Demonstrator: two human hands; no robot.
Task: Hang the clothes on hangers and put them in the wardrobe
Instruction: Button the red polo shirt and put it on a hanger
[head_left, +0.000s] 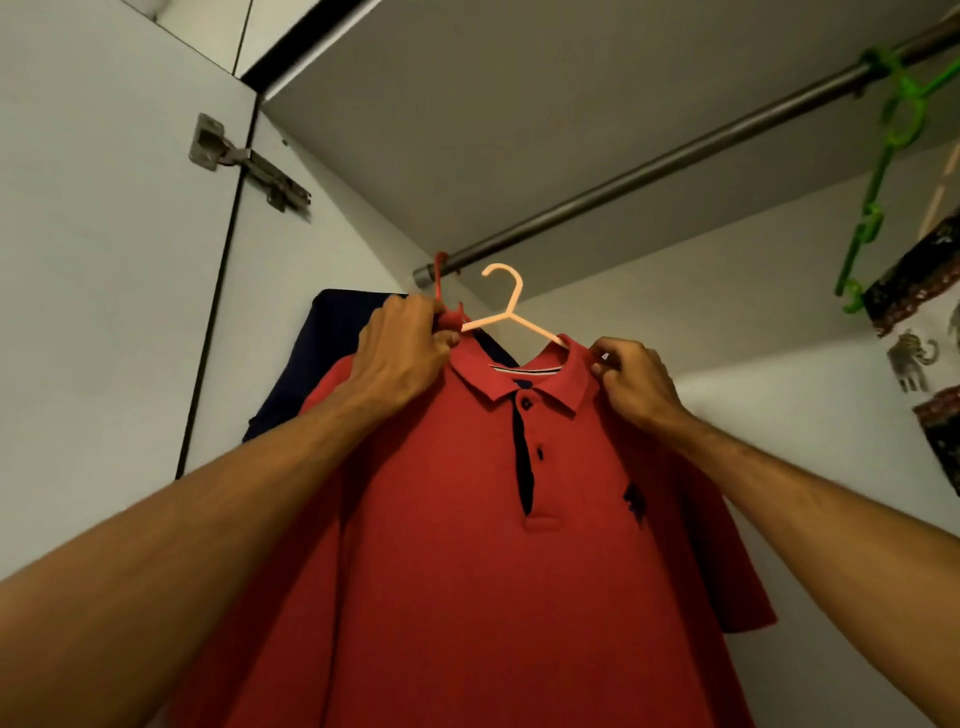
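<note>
Inside the wardrobe (675, 130) a metal rail (649, 166) runs from far left up to the near right; a green hanger (883, 156) with a patterned cloth (924, 291) hangs at its right, a dark blue garment (332, 353) on a red hanger (441, 283) at its left. We hold a red polo shirt (493, 545) just below the rail on a pale hanger (511, 306), hook up, body hanging straight down, dark placket facing us. Our left hand (400, 353) pinches its left shoulder; our right hand (634, 379) pinches the collar's right edge.

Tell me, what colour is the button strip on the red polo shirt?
Dark navy, nearly black, on the red polo shirt; the head view shows its button strip best.
</note>
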